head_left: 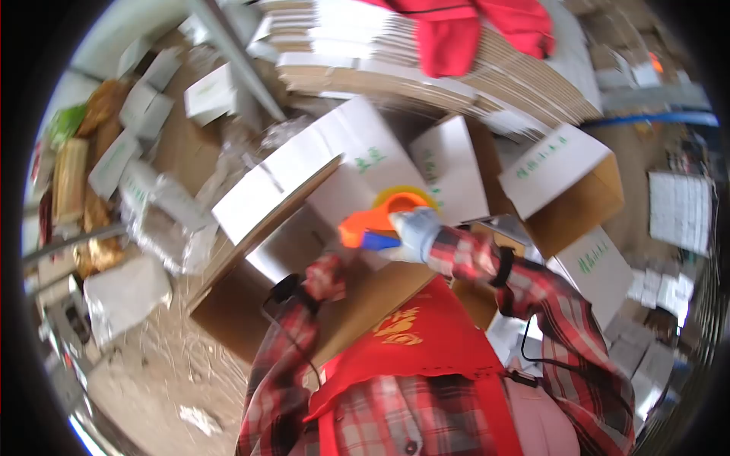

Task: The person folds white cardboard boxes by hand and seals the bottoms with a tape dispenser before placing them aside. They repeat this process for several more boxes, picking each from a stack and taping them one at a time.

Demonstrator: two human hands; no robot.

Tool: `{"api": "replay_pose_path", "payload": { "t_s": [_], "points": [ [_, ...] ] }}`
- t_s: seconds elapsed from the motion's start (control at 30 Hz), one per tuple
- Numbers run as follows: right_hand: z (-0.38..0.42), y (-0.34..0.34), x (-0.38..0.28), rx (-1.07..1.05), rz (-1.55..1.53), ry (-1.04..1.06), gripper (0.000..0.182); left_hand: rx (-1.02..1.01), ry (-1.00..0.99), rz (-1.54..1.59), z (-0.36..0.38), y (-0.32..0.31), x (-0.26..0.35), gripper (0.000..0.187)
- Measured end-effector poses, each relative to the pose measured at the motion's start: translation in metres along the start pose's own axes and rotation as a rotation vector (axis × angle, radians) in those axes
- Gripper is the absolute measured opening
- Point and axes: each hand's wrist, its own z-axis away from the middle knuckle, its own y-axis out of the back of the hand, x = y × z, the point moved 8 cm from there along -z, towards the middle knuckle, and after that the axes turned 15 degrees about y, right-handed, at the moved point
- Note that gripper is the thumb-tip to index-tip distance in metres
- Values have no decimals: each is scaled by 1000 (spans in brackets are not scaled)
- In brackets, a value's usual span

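My right hand [414,234], in a whitish glove, is closed round an orange and blue tape dispenser [365,229]. A yellow ring, seemingly its tape roll, shows behind it. The dispenser is over a large white cardboard box [304,163] with green print, its brown inside facing me. Reaching into the box's opening is my left sleeve [325,277]; the left hand beyond the cuff is blurred and mostly lost in shadow, so its fingers do not show. A brown flap [357,315] lies under my forearm, against my red apron [426,334].
Open white boxes [452,167] stand beyond my right hand, with another box [559,178] farther right. Flattened cartons [365,42] are stacked at the back under red cloth [449,45]. Clear plastic [179,243] and small boxes [144,106] lie at left; a metal post [239,61] rises behind.
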Motion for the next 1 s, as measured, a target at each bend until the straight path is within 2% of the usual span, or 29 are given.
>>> {"api": "replay_pose_path", "payload": {
  "t_s": [0.03, 0.07, 0.13, 0.17, 0.2, 0.27, 0.3, 0.37, 0.43, 0.5, 0.57, 0.63, 0.67, 0.7, 0.77, 0.83, 0.87, 0.9, 0.97, 1.0],
  "points": [
    [-3, -9, 0, 149, 106, 46, 54, 76, -25, -94, 5, 2, 3, 25],
    [-5, -16, 2, 93, 150, -1, 51, 145, -48, -168, 14, 7, 3, 22],
    [-1, -10, -2, 134, 157, -18, 53, 298, -213, -408, 69, 42, 0, 16],
    [0, -11, -4, 72, 168, -29, 59, 96, -163, -688, 107, 65, 11, 36],
    [2, -16, -1, 39, 158, -43, 59, 409, -399, -775, 158, 101, 19, 36],
    [0, -22, 4, -3, 153, -88, 61, 588, -413, -880, 225, 161, -3, 38],
    [-1, -25, 6, -14, 156, -119, 63, 710, -506, -888, 245, 177, -35, 41],
    [1, -35, 12, 31, 79, -149, 68, 716, -388, -847, 234, 180, -61, 43],
    [0, -43, 17, 91, -67, -197, 74, 806, -542, -772, 207, 165, -45, 49],
    [1, -41, 15, 94, -200, -306, 80, 735, -728, -593, 148, 133, -36, 52],
    [7, -44, 24, 229, -326, -304, 77, 594, -813, -713, 88, 86, -34, 58],
    [12, -47, 36, 425, -449, -222, 67, 375, -800, -744, 55, 69, -17, 58],
    [13, -41, 37, 587, -603, -219, 60, 268, -786, -754, 44, 63, -16, 58],
    [13, -32, 39, 742, -761, -208, 54, 258, -769, -773, 38, 62, -18, 59],
    [12, 7, 58, 871, -970, -461, 34, 226, -712, -819, 31, 62, -30, 61],
    [-25, 81, 49, 959, -819, -329, 30, 250, -718, -767, 29, 57, -38, 61],
    [-53, 105, 59, 975, -735, -207, 29, 251, -713, -761, 24, 56, -39, 62],
    [-85, 142, 28, 939, -548, 11, 35, 249, -712, -752, 21, 53, -39, 62],
    [-152, 154, -2, 579, -528, 16, 39, 288, -688, -817, 22, 55, -35, 62],
    [-172, 135, -16, 464, -350, 26, 46, 300, -665, -851, 28, 57, -30, 62]
  ]
}}
